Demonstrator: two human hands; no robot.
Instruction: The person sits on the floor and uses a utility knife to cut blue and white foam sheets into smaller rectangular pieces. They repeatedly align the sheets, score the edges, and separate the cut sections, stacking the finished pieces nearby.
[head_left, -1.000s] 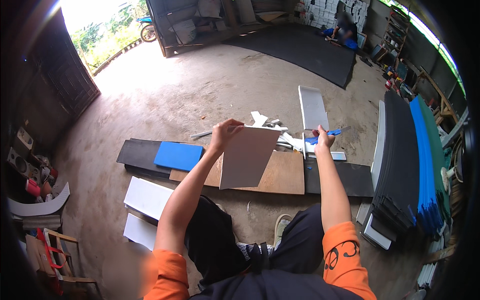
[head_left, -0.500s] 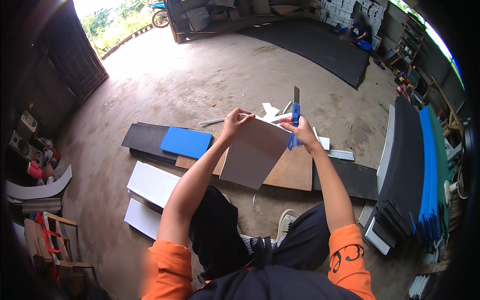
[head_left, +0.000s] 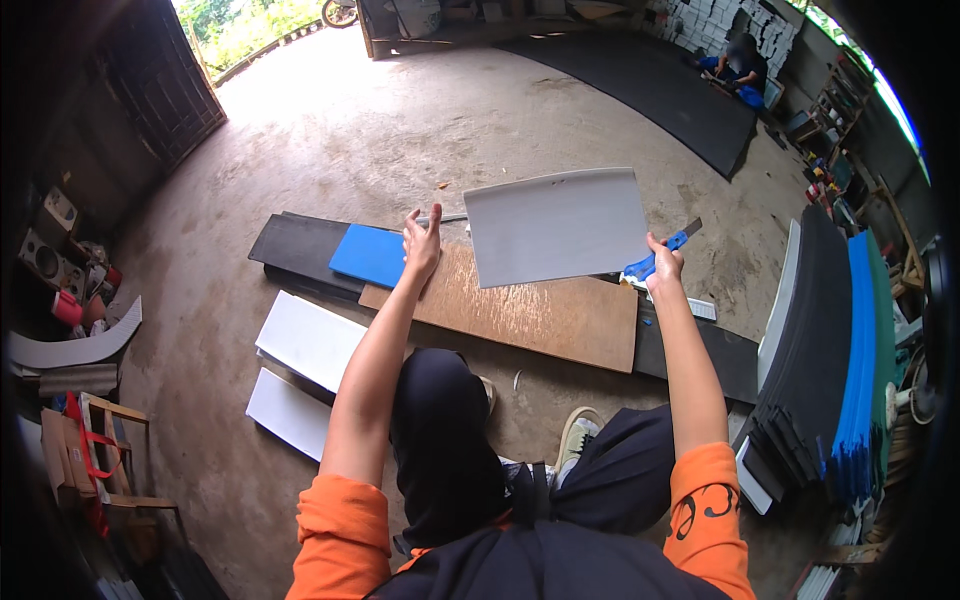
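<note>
My right hand [head_left: 667, 266] is closed on the right edge of a light grey-white foam sheet [head_left: 558, 228] and also keeps hold of a blue utility knife [head_left: 678, 240], its blade out and pointing away to the right. Nothing is in my left hand [head_left: 423, 244]; its fingers are apart, a little left of the sheet. Beneath the raised sheet lies a worn wooden board [head_left: 520, 325] across my front. A blue foam piece [head_left: 377, 256] lies at its left end, on dark foam sheets [head_left: 295, 248]. The sheet covers most of the white offcuts behind the board.
White foam pieces [head_left: 310, 338] lie on the floor by my left knee. Curved stacks of black foam [head_left: 805, 340] and blue foam [head_left: 858, 350] stand at the right. Far off, a person [head_left: 742, 75] sits by a large black mat [head_left: 640, 95].
My left hand has let go of the foam sheet and opened. The sheet has swung up and right in my right hand, now lying wide. The knife has tipped from upright toward the right.
</note>
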